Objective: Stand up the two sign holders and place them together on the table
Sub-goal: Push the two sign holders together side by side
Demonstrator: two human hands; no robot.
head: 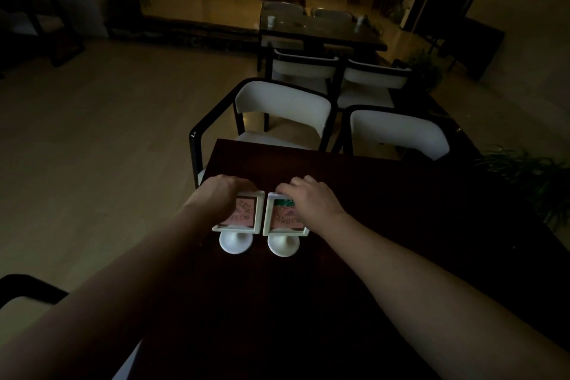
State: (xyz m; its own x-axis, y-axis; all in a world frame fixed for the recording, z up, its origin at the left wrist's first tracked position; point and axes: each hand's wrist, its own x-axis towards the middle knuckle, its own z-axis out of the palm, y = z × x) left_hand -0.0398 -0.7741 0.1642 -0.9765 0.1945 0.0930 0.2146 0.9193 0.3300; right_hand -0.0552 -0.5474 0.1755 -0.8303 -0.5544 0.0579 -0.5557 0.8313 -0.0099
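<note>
Two white sign holders, left and right, stand side by side near the dark desk's far left corner, frames almost touching. The left hand grips the left frame's top; the right hand grips the right frame's top.

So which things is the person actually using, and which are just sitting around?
Using:
left sign holder, under the left hand
right sign holder, under the right hand
dark table they stand on

Just sitting around:
white chairs
far table with cups
potted plant
</note>
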